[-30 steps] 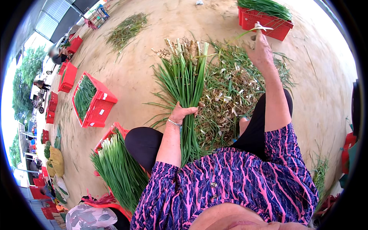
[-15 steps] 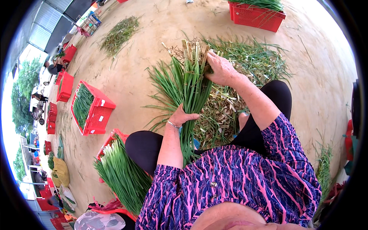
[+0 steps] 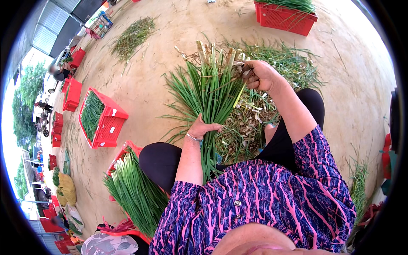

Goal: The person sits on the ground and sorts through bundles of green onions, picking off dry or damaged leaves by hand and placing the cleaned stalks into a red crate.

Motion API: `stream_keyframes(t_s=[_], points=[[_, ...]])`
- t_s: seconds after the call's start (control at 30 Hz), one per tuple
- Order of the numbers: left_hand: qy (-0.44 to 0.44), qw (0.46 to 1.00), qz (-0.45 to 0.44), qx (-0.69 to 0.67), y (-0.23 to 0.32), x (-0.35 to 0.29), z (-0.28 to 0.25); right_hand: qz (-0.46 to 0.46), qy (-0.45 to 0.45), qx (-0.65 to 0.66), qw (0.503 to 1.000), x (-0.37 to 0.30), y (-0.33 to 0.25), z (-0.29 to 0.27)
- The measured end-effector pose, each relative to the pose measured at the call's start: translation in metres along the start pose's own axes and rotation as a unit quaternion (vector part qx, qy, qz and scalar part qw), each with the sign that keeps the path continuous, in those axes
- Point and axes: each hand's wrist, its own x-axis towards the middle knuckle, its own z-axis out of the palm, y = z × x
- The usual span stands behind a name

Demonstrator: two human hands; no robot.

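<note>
My left hand [image 3: 200, 127], with a bracelet at the wrist, is wrapped round the lower part of a bunch of long green chives [image 3: 212, 93]. The pale root ends of the bunch point away from me, with dry brown bits among them, while its leaves fan out to the left. At the upper right of the bunch, my right hand [image 3: 258, 75] is closed with curled, dirty fingers, pinching a pale stalk with a yellow-green leaf hanging below. Under it lies a heap of pulled-off leaves and dry husks [image 3: 244, 134].
Beside my left knee a red crate [image 3: 131, 146] holds neatly laid chives. Another red crate [image 3: 111, 123] of greens stands farther left, and one more [image 3: 284, 19] at the far right. A pile of trimmings [image 3: 134, 39] lies on the floor. People sit at the far left.
My right hand has moved right, off the root ends, and its fingers have curled in round a stalk. The bunch spreads wider; my left hand keeps its place.
</note>
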Motion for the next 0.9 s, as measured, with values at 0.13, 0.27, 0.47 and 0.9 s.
stream_keyframes(t_s=[0.13, 0.27, 0.47, 0.9], points=[[0.031, 0.999, 0.011, 0.018, -0.004, -0.001, -0.011, -0.077, 0.040, 0.163, 0.983, -0.002, -0.014, -0.010], [0.054, 0.998, 0.028, -0.003, -0.011, -0.005, -0.019, -0.156, -0.126, 0.420, 0.885, -0.012, -0.051, -0.057], [0.059, 0.998, 0.036, -0.002, -0.020, -0.001, -0.034, -0.373, -0.112, 0.342, 0.856, -0.024, -0.064, -0.068], [0.023, 0.998, -0.036, 0.036, -0.005, 0.000, -0.007, -0.261, 0.047, -0.318, 0.910, 0.020, 0.001, -0.011]])
